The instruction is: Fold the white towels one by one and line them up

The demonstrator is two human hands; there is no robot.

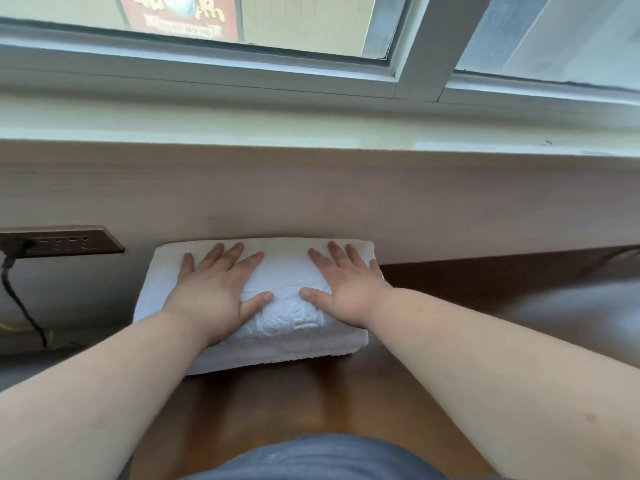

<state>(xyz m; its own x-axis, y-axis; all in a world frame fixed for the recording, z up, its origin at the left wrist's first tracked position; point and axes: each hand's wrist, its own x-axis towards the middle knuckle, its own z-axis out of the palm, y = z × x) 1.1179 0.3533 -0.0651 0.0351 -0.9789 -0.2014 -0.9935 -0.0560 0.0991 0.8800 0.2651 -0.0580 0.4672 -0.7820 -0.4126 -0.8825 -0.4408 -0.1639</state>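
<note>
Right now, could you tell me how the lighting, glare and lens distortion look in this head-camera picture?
Head view: daylight from the window lights the scene evenly; the wooden tabletop shows a pale sheen at right; the wide lens bows the windowsill and stretches the forearms; the folded white towel under the left hand and right hand is bright, its embossed pattern still legible.

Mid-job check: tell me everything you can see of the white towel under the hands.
The white towel is folded into a thick rectangular block of terry-looking cloth with an embossed pattern on top. It lies flat on the dark wooden table, its far edge against the wall panel. The left hand and right hand press flat on it, fingers spread.
</note>
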